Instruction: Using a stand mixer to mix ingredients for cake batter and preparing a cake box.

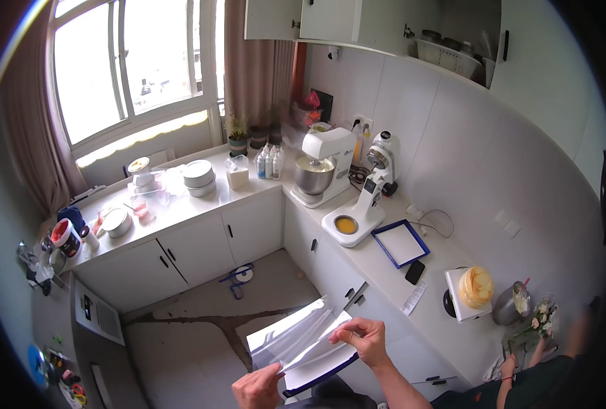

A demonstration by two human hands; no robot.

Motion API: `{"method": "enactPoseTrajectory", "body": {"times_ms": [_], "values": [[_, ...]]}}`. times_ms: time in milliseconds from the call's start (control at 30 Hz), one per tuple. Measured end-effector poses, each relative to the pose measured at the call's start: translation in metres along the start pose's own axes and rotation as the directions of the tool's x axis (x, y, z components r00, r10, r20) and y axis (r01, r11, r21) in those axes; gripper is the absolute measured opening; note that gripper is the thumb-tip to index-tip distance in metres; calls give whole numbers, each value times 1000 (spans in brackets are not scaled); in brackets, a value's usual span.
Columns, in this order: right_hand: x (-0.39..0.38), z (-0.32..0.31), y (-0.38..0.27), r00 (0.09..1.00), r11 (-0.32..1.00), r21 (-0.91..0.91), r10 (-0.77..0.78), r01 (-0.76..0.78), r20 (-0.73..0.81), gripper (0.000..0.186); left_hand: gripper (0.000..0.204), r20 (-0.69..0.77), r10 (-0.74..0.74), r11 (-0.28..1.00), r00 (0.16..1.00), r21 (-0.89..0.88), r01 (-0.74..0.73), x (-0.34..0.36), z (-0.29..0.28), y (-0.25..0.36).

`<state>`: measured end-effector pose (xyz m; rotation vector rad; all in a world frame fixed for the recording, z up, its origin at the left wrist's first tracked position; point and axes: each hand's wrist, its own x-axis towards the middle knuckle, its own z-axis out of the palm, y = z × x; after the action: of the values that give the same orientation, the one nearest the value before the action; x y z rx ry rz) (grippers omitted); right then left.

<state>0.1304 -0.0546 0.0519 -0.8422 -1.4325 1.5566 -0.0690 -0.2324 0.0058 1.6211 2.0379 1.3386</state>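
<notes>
In front of me, low in the view, is a flat white box piece with a dark blue edge (320,376). Clear, crinkled plastic sheets (292,341) fan up out of it. My left hand (256,388) is closed on the near left corner, thumb on top. My right hand (361,343) is closed in a pinch at the right side of the sheets, its fingertips at a sheet's edge. On the counter to the right lies a similar blue-rimmed white tray (376,234), with a black phone (415,273) and a white paper strip (414,298) near it.
A round golden cake (476,286) sits on a white board at right, beside a metal bowl (512,307). Another person (521,382) works with flowers (540,317) there. Farther back are a stand mixer (327,153) and a second white machine (367,198). Blue-edged tape (243,274) lies on the floor.
</notes>
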Motion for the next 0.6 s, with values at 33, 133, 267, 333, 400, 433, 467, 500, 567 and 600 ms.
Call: {"method": "enactPoseTrajectory", "body": {"times_ms": [33,133,267,333,400,433,467,500,567,600], "values": [[14,-1,10,999,1000,-3,-15,15,30,7,29,0,11,998,1000,60,-11,16,-4,5],[62,8,30,989,1000,-27,-7,11,148,7,46,94,27,966,995,252,-50,60,-5,4],[136,35,50,946,997,-79,17,10,325,11,61,40,32,937,999,348,-44,129,23,-4],[181,45,63,893,1000,-7,-3,7,449,12,56,-14,97,890,995,450,-80,172,39,-22],[226,52,81,842,998,53,9,-45,540,13,44,-86,88,900,992,435,-43,210,56,-43],[249,55,90,827,1000,24,-4,-12,562,13,38,-127,44,920,991,391,9,226,59,-52],[273,57,98,811,1000,-6,-13,20,585,14,31,-166,-5,937,986,344,63,243,65,-59],[296,60,99,791,1000,4,-23,26,611,14,22,-228,-10,925,974,368,96,267,67,-55],[342,67,94,745,1000,1,-12,16,667,15,21,-254,-83,911,964,373,177,303,71,-58],[364,72,91,718,1000,13,-9,0,696,15,21,-274,-123,895,954,384,226,316,70,-61]]}}
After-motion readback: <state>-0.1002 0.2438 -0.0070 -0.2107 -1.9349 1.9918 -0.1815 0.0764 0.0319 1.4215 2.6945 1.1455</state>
